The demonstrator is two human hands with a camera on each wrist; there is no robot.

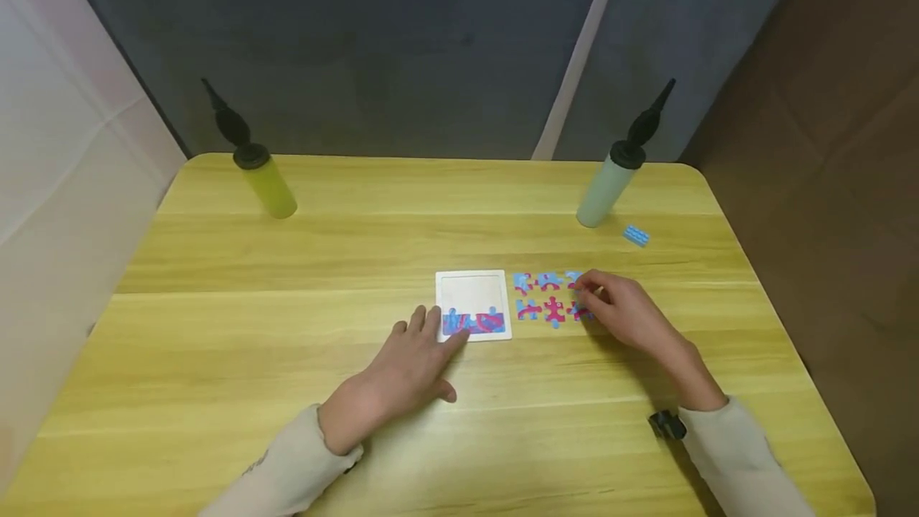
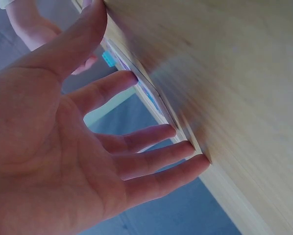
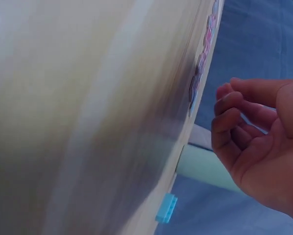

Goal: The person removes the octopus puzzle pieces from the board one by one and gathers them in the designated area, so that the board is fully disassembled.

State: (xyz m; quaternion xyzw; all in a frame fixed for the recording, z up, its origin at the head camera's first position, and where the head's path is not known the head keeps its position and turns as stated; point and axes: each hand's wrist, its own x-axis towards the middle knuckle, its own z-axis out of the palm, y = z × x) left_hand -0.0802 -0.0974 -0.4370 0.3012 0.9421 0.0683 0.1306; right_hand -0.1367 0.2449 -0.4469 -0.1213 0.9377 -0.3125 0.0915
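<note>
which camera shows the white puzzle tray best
The head view: it looks down on the white puzzle tray, showing most of it and pieces inside. The left wrist view has it nearly edge-on, partly behind fingers; in the right wrist view I can't make it out.

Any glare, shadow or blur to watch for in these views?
Head: puzzle pieces legible, shadow beside the right sleeve. Left wrist: bluish tint, shadow on the table beside the left fingers. Right wrist: pale glare streak down the table, grain blurred, shadow near the blue brick.
</note>
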